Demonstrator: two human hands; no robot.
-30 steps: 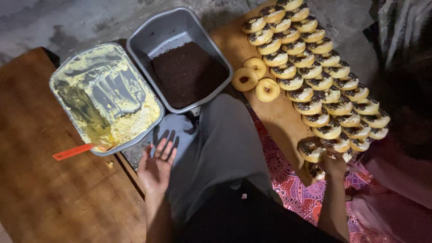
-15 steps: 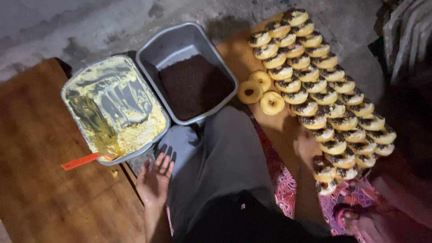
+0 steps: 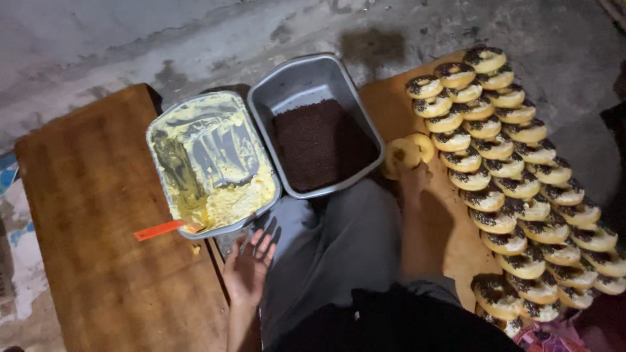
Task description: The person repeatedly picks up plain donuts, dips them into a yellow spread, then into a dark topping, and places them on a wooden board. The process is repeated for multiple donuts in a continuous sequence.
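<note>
Head cam – right hand [image 3: 415, 177] fingers pinch one of two plain donuts [image 3: 401, 154]; left hand [image 3: 248, 264], fingers spread, rests just below two trays [image 3: 306, 85].

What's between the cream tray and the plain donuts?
Head view: the metal tray of dark chocolate sprinkles sits between the cream tray and the plain donuts, which the right hand is reaching.
</note>
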